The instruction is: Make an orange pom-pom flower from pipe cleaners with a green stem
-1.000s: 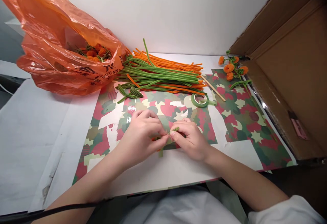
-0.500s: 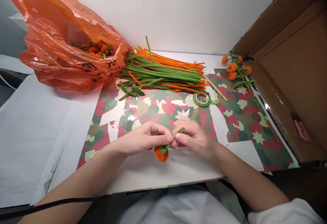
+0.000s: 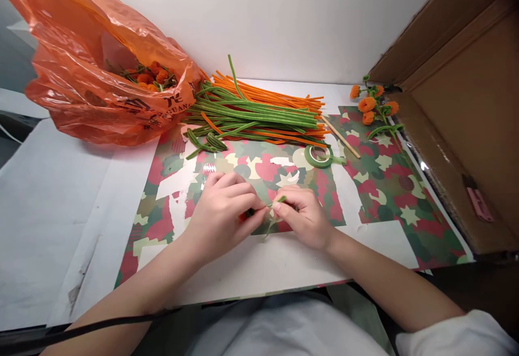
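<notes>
Thumb and forefinger of the right hand [image 3: 305, 216] pinch a slender, fuzzy green stem [image 3: 281, 199] over the camouflage-patterned board [image 3: 168, 166], its tip poking out past the thumb. The left hand [image 3: 223, 214], fingers curled, pinches the stem's other side, with a bit of orange fuzz [image 3: 244, 216] showing between its fingers. A thin green strip [image 3: 270, 226] dangles between the hands. Beyond lie a flat roll of green tape [image 3: 311, 160] and a long bundle of green and orange chenille stems [image 3: 263, 112]; a pale wooden stick [image 3: 343, 137] slants beside them.
</notes>
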A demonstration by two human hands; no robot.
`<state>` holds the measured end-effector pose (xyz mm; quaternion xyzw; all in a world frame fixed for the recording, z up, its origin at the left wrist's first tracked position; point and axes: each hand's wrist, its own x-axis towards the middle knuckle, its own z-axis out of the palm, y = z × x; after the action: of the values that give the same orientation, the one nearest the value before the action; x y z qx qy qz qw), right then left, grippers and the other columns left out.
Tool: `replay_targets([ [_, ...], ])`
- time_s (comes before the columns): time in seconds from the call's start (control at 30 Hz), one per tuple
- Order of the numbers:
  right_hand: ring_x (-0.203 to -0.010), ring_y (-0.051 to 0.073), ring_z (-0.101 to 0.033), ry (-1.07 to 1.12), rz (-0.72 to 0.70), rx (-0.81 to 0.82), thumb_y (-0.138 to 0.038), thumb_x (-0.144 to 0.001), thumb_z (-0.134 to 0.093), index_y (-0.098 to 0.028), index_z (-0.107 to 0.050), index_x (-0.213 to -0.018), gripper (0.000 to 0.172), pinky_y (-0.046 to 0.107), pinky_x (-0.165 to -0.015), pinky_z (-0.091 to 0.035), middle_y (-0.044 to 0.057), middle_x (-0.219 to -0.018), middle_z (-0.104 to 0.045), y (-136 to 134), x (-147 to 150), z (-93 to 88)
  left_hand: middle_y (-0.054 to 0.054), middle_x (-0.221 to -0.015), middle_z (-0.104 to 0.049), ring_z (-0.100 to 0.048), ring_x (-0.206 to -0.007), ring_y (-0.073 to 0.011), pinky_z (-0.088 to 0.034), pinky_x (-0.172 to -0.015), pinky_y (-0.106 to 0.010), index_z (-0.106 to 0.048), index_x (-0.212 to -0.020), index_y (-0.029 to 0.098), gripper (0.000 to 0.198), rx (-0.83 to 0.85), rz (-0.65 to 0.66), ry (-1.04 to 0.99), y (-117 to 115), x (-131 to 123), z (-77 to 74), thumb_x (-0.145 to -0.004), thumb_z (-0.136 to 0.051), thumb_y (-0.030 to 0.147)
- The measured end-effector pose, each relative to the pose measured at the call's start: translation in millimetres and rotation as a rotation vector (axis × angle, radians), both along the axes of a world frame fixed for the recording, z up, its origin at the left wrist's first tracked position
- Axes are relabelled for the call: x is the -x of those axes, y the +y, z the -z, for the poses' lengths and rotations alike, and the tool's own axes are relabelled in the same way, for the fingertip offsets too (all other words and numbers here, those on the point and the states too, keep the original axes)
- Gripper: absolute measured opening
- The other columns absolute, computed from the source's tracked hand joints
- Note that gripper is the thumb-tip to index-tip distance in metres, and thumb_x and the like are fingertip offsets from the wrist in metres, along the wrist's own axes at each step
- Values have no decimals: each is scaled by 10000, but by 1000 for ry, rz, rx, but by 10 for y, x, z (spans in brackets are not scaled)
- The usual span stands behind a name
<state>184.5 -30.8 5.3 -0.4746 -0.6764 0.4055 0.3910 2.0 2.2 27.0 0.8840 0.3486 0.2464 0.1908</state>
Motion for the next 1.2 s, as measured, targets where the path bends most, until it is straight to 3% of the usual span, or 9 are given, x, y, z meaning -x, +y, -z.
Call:
replay_targets([
  [0.1,-569,126,-452,-3,62,-27,-220,-872,-442,-196,-449,-546,328,287,-648,-386,-25,-539,-486,-10,10,12,16,-657,-695,-543,-728,-177,-295,-753,-365,-602,-635,221,214,-232,-62,17,-48,-32,32,-849,-595,216],
  [0.17,-571,127,-446,23,58,-47,-233,-881,-433,-198,-448,-552,331,296,-668,-382,-30,-535,-467,-16,7,18,10,-656,-693,-547,-727,-179,-306,-751,-363,-598,-632,219,214,-156,-51,-35,-59,-43,22,-846,-593,222],
  [0.23,-568,126,-438,55,-2,-62,-249,-889,-425,-200,-464,-570,325,305,-686,-372,-34,-532,-463,-18,-5,20,-2,-632,-675,-547,-700,-172,-346,-737,-349,-602,-632,205,230,117,21,-112,-45,-39,-4,-857,-573,242],
  [0.33,-562,118,-444,84,-171,-91,-268,-906,-420,-201,-526,-619,313,319,-711,-345,-37,-548,-518,-16,-29,13,-30,-672,-662,-559,-663,-145,-422,-678,-294,-645,-677,169,300,698,202,-209,12,-4,-26,-913,-502,286],
  [0.4,-579,117,-467,99,-261,-115,-277,-922,-413,-202,-558,-655,314,325,-723,-330,-32,-581,-574,-17,-41,3,-45,-716,-660,-558,-652,-131,-440,-625,-258,-677,-712,147,317,976,273,-268,54,27,-13,-920,-510,318],
  [0.6,-597,120,-458,101,-341,-93,-275,-943,-399,-202,-568,-669,330,335,-750,-311,-27,-610,-609,-31,-58,-15,-76,-788,-717,-618,-710,-135,-489,-647,-231,-730,-780,131,245,1415,341,-319,113,74,44,-857,-642,346],
  [0.73,-591,118,-423,69,-308,-131,-290,-939,-411,-200,-530,-653,323,329,-737,-302,-35,-595,-560,-28,-72,-20,-45,-691,-697,-571,-579,-87,-456,-526,-179,-726,-766,128,205,1508,316,-336,128,81,52,-834,-680,316],
  [0.87,-585,117,-401,29,-312,-141,-309,-941,-401,-196,-496,-628,346,327,-721,-296,-40,-563,-491,-27,-75,-28,-45,-681,-698,-598,-585,-98,-478,-531,-185,-726,-771,125,189,1558,318,-333,135,88,72,-796,-720,313],
  [1.2,-551,103,-326,28,-160,-117,-232,-867,-444,-186,-371,-556,322,316,-673,-279,-59,-516,-338,-69,-3,-18,18,-548,-574,-448,-490,-46,-355,-468,-166,-667,-667,107,226,1445,175,-342,129,70,109,-714,-782,296],
])
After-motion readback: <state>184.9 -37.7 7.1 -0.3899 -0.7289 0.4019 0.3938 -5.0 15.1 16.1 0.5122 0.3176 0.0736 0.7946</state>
